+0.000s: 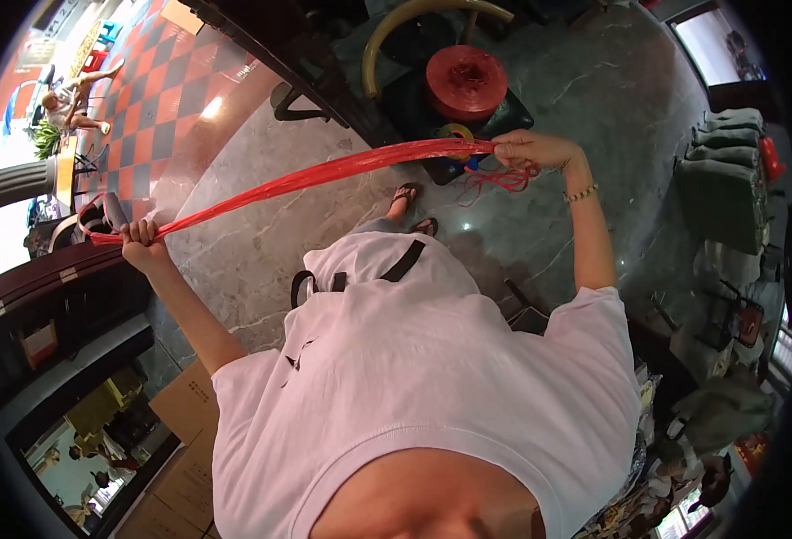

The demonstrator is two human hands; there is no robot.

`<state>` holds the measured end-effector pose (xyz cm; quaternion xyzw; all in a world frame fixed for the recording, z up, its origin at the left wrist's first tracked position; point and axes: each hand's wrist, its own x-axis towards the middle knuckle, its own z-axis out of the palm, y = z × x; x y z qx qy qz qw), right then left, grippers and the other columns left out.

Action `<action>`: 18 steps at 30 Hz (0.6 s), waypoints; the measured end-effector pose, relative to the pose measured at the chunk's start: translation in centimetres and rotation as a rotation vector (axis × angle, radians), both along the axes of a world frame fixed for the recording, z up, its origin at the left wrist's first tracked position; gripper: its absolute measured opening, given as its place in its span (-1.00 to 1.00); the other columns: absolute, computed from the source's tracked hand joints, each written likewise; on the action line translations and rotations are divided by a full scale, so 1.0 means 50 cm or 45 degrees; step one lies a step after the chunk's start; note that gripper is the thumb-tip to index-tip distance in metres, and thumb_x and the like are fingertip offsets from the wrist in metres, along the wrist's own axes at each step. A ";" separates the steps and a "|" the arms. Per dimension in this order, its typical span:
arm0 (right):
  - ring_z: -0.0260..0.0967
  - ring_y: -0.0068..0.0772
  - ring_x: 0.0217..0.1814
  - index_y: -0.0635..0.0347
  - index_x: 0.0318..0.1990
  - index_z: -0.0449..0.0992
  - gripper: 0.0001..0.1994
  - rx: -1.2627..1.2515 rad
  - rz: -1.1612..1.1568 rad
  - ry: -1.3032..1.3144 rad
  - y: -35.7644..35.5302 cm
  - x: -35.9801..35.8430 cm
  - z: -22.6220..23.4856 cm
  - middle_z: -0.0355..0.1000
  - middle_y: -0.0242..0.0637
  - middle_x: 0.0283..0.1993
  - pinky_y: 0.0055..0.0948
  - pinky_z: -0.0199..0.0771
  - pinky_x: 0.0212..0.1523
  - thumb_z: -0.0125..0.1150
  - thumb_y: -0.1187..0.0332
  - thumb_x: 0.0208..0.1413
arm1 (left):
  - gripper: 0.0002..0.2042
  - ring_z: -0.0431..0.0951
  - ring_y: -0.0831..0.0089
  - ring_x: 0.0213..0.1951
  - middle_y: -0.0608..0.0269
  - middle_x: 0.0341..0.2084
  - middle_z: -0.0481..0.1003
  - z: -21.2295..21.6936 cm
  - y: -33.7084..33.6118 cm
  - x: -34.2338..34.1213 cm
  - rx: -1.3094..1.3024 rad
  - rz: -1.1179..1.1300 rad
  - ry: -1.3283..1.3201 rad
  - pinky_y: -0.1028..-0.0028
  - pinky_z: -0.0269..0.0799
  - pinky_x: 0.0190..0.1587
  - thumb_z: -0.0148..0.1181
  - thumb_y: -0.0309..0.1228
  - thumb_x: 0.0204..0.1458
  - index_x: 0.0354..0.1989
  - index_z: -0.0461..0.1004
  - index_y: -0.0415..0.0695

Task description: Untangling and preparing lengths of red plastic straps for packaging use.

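A bundle of red plastic twine (pixel 324 176) is stretched across in front of my body, flat and made of several strands. My left hand (pixel 146 248) is closed on its left end, and a loop sticks out beyond the fist. At the other end, my right hand (pixel 538 151) pinches the bundle, with loose red strands hanging just below the fingers. Close to my right hand, a big red spool of twine (pixel 468 83) sits on a dark chair seat (pixel 405 106). A yellow ring-shaped roll (pixel 455 135) lies at the seat's near edge, partly behind the bundle.
Cardboard boxes (pixel 185 400) stand at the lower left beside a dark wooden cabinet (pixel 54 287). A stack of grey-green cushioned things (pixel 724 180) is at the right. Far left, a person (pixel 68 103) sits beyond a red and grey tiled floor (pixel 167 99).
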<state>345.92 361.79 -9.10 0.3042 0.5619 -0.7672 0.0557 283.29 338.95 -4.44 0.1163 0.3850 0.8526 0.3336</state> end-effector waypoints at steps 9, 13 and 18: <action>-0.12 -0.80 -0.61 0.10 -0.46 0.28 -0.75 -0.082 0.045 0.021 -0.014 -0.006 -0.043 0.06 -0.61 -0.60 -0.73 -0.10 -0.61 -0.12 0.20 0.21 | -0.73 -0.11 0.63 -0.77 0.45 -0.81 -0.06 0.040 0.028 0.009 -0.032 -0.014 0.091 0.59 -0.18 -0.72 -0.23 -0.40 0.14 -0.64 0.11 -0.07; -0.05 -0.80 -0.60 0.06 -0.47 0.29 -0.74 0.073 0.144 -0.071 -0.045 -0.002 -0.052 0.10 -0.62 -0.60 -0.73 -0.05 -0.62 -0.10 0.16 0.19 | -0.77 -0.05 0.63 -0.80 0.49 -0.83 0.01 -0.025 -0.005 -0.032 -0.349 -0.004 0.401 0.59 -0.11 -0.75 -0.14 -0.36 0.06 -0.65 0.24 -0.03; 0.02 -0.76 -0.60 0.08 -0.50 0.29 -0.74 0.167 0.242 -0.182 -0.060 -0.011 0.018 0.12 -0.61 -0.60 -0.65 0.07 -0.62 -0.08 0.18 0.17 | -0.54 0.51 0.11 -0.44 -0.04 -0.48 0.47 -0.147 -0.023 -0.010 -2.010 0.160 2.059 0.22 0.40 -0.42 0.04 -0.01 -0.01 -0.23 0.38 -0.24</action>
